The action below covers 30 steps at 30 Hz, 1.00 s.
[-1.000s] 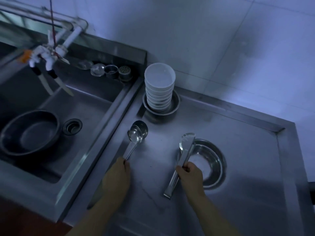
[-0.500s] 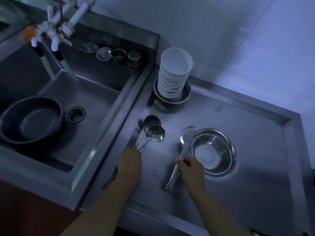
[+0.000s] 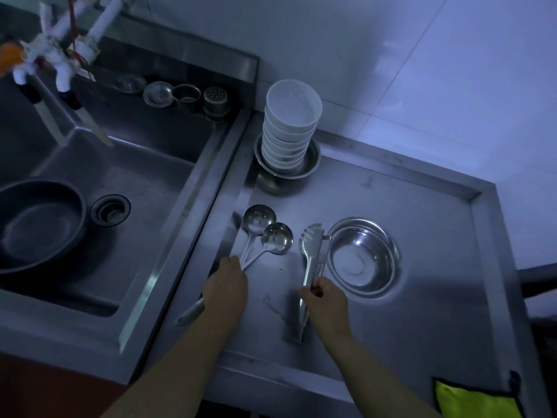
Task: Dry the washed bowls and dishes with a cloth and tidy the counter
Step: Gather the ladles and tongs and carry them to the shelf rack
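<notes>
Two steel ladles [image 3: 272, 238] lie side by side on the steel counter [image 3: 422, 297], bowls pointing away from me. My left hand [image 3: 226, 289] holds their handles near the counter's left edge. My right hand [image 3: 327, 300] grips metal tongs [image 3: 312, 260], whose tips rest beside a shallow steel bowl [image 3: 363, 257]. A stack of white bowls [image 3: 289, 128] stands in a steel dish [image 3: 310, 164] at the back of the counter. A yellow-green cloth [image 3: 476, 399] lies at the front right corner.
To the left is a deep sink [image 3: 135, 176] with a dark basin [image 3: 39, 221], a drain [image 3: 110, 210] and white taps [image 3: 60, 58] above it. Strainers and plugs [image 3: 171, 93] sit on the sink's back ledge. A tiled wall [image 3: 391, 55] closes off the back.
My left hand brought its ladle down beside a second ladle and now holds both handles. The tongs in my right hand shifted only slightly. The camera moved closer and tilted down.
</notes>
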Tool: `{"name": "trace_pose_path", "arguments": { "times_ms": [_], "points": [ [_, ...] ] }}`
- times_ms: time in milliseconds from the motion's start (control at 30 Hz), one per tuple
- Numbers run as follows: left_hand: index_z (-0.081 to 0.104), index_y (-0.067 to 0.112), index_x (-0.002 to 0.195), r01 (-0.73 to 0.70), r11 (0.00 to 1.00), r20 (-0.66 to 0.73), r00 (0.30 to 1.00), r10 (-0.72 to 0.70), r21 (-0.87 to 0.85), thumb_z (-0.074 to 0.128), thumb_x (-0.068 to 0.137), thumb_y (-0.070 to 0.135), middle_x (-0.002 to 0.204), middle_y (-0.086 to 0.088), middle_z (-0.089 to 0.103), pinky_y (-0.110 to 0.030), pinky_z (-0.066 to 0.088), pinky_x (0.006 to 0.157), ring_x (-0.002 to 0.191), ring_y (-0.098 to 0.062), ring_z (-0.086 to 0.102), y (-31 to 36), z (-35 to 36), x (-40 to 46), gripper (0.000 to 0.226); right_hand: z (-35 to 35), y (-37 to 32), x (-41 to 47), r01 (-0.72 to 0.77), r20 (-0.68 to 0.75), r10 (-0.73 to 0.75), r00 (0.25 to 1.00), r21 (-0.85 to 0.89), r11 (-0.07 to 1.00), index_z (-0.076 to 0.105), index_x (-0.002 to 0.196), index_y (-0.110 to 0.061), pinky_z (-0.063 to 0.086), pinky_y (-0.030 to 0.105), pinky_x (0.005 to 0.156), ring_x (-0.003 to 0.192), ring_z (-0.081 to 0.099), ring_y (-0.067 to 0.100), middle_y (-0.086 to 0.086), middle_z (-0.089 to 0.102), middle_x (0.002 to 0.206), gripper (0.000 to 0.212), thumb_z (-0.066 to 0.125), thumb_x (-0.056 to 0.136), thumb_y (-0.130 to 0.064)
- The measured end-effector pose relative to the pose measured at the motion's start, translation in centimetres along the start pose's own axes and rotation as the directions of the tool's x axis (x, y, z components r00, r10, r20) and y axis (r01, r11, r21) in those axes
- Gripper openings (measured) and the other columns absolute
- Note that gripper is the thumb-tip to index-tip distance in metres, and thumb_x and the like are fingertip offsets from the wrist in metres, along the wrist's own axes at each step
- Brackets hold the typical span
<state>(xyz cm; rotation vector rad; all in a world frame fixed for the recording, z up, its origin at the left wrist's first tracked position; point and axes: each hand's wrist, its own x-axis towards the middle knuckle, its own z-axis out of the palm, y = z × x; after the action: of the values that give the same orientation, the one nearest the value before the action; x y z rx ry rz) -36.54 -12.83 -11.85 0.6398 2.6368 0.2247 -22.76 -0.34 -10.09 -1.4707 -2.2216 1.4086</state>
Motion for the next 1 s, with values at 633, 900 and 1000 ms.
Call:
{"name": "trace_pose_path", "arguments": {
  "times_ms": [633,900,1000],
  "points": [
    [0.050,0.017,0.098,0.332,0.916,-0.257,0.887,-0.384,-0.224,0.044,0.096,0.027,0.078,0.004,0.061,-0.028,0.050,0.063,0.076,-0.018,0.065,-0.2,-5.1,-17.6,0.012,-8.6,-0.6,-5.5,0.543,0.364,-0.405,0.839,-0.517,0.662,0.037,0.063,-0.026,0.033,0.022,0.052,0.057,0.043,0.006,-0.006,0.045,0.063,0.031,0.054,0.088,-0.025],
    [0.050,0.021,0.091,0.582,0.713,-0.350,0.623,-0.700,-0.390,0.041,0.095,0.038,0.073,0.006,0.060,-0.027,0.041,0.059,0.069,-0.014,0.061,-1.2,-2.9,-35.6,0.020,-7.6,-1.6,-14.8,0.855,0.662,-0.549,0.511,-0.327,0.401,0.033,0.061,-0.030,0.025,0.020,0.048,0.055,0.043,0.007,-0.007,0.044,0.061,0.037,0.057,0.087,-0.026],
    [0.047,0.022,0.088,0.635,0.598,-0.355,0.481,-0.802,-0.489,0.042,0.094,0.037,0.066,0.006,0.055,-0.028,0.037,0.055,0.059,-0.014,0.053,-3.0,-2.1,-42.5,0.017,-5.6,-2.0,-20.5,0.937,0.740,-0.578,0.346,-0.234,0.261,0.030,0.059,-0.030,0.028,0.028,0.055,0.063,0.043,0.014,-0.006,0.041,0.064,0.039,0.059,0.085,-0.027]
  ]
}}
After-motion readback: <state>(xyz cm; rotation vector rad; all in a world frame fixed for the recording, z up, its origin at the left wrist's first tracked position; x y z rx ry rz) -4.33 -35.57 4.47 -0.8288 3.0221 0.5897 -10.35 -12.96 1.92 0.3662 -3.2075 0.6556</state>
